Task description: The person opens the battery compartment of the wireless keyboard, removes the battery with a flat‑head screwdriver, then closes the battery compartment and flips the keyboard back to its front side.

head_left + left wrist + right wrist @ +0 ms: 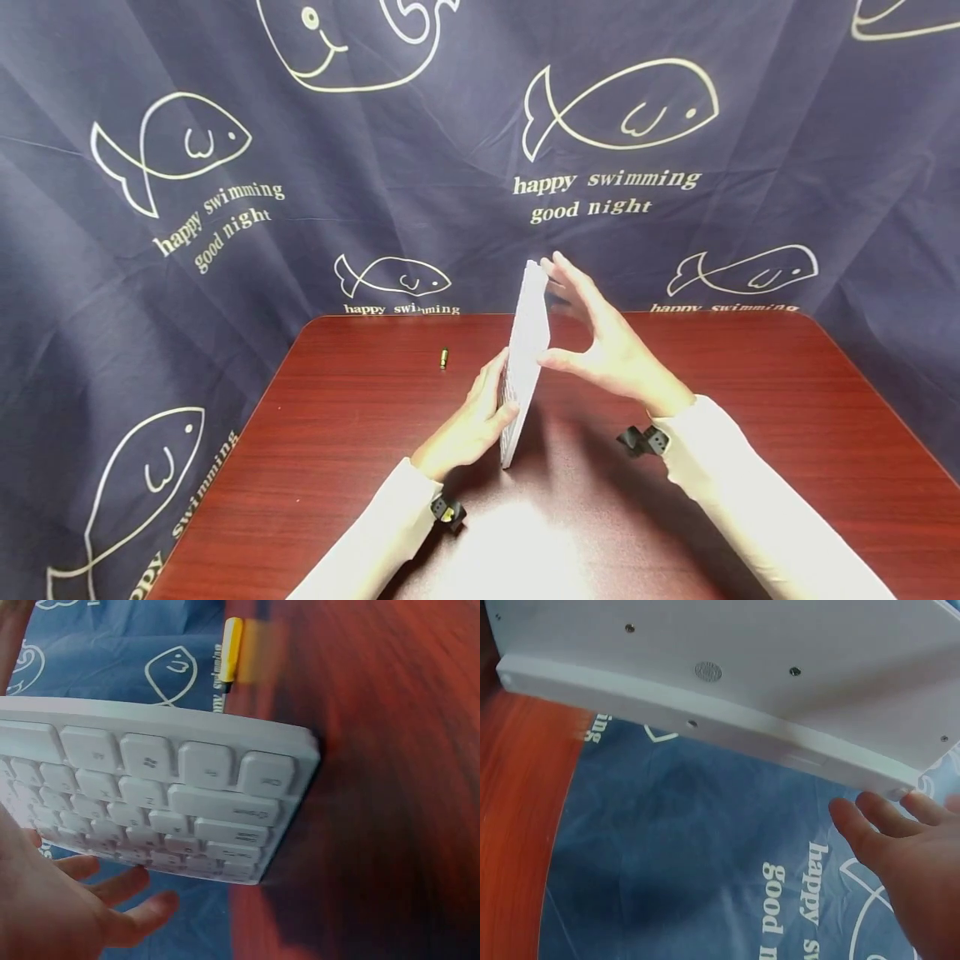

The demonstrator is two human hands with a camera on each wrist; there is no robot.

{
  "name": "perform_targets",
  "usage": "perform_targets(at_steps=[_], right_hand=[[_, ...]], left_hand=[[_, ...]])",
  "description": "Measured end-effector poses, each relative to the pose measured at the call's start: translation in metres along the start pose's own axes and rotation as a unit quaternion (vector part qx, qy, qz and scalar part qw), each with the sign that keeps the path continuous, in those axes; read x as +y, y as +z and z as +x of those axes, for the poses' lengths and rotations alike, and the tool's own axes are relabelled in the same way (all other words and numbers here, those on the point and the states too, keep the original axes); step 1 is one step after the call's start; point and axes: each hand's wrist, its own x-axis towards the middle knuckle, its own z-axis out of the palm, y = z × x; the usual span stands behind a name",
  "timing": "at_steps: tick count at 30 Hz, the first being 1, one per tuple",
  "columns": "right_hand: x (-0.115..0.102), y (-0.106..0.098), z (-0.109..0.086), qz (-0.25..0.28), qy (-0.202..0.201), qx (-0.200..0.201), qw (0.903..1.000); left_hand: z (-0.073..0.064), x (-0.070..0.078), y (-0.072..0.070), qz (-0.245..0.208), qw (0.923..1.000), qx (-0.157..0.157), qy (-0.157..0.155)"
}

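A thin white keyboard stands steeply tilted on edge between my two hands. My left hand holds it from the left, thumb at the near edge; in the left wrist view the fingers lie beside the rows of keys. My right hand spreads at the other side, thumb and fingertips touching the edge. The right wrist view shows the plain underside with small screws and a raised ridge, fingers extended at one corner. A small gold battery-like cylinder lies on the table left of the keyboard.
The reddish-brown wooden table spreads beneath both arms. A dark blue cloth with pale fish drawings hangs behind it and along the sides. A bright glare shows on the tabletop near the front.
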Motion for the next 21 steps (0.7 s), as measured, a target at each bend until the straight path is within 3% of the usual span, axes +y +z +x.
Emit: perform_targets(at_steps=[8,14,21], right_hand=[[-0.009,-0.017,-0.009,-0.110,0.016,-0.003,0.9938],[-0.007,-0.026,-0.015,-0.126,-0.006,-0.015,0.9919],[-0.006,-0.043,-0.026,-0.167,0.005,-0.020,0.9858]], left_hand=[[-0.007,-0.009,0.008,0.034,0.9971,-0.046,-0.049],[-0.011,-0.011,0.010,0.050,0.9916,-0.069,-0.098],[-0.011,-0.012,0.011,0.076,0.9821,-0.097,-0.142]])
